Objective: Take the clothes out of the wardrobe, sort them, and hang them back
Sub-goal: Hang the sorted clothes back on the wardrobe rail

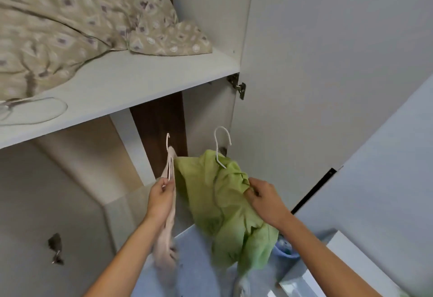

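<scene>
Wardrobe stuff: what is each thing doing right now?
Wardrobe door: open.
Green shirt: on a white hanger, off the rail.
Pink top: dangling from its own hanger.
Left hand: gripping the pink top's hanger.
Right hand: pinching the green shirt.
Patterned blanket: crumpled on the shelf.

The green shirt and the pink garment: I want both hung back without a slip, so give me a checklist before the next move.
1. Left hand grips pink garment with its hanger: ok.
2. Right hand pinches green shirt: ok.
3. Green shirt's white hanger hook free and pointing up: ok.
4. Shirt sitting squarely on hanger: not ok, bunched.
5. Wardrobe rail visible: cannot tell.
</scene>
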{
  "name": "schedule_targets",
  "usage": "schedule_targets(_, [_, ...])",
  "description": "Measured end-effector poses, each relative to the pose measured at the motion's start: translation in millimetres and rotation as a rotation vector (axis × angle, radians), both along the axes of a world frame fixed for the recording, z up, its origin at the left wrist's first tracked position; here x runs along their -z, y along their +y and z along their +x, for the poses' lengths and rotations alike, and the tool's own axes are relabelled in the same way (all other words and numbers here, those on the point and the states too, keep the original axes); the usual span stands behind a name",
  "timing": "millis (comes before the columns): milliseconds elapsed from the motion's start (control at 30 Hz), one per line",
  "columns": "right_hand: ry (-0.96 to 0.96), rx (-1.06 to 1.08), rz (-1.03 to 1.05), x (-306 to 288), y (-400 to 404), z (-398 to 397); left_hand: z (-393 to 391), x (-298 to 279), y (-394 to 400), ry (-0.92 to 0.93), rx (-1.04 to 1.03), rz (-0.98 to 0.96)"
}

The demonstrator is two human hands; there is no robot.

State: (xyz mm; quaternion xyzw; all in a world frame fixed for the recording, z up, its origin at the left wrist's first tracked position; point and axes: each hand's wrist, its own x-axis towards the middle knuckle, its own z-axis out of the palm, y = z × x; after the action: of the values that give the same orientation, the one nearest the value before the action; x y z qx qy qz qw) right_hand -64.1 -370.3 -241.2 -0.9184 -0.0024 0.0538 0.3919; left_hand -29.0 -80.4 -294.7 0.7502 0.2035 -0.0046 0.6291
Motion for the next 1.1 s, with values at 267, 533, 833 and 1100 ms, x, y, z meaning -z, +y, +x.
schedule_targets(267, [0.029, -0.151, 0.268, 19, 30, 115, 48, -1, -15, 0.045, -0.127, 0.037])
schedule_targets(533, [-0.006, -0.142, 0.285, 41, 67, 181, 96, -7, -10, 0.068, -0.081, 0.094])
schedule_targets(833, [-0.087, -0.125, 0.145, 63, 107, 233, 142, 19, 12, -0.011, 0.031, 0.130])
schedule_targets(1100, [-0.156, -0.124, 0.144, 72, 128, 282, 179, 27, 32, -0.074, -0.022, 0.171])
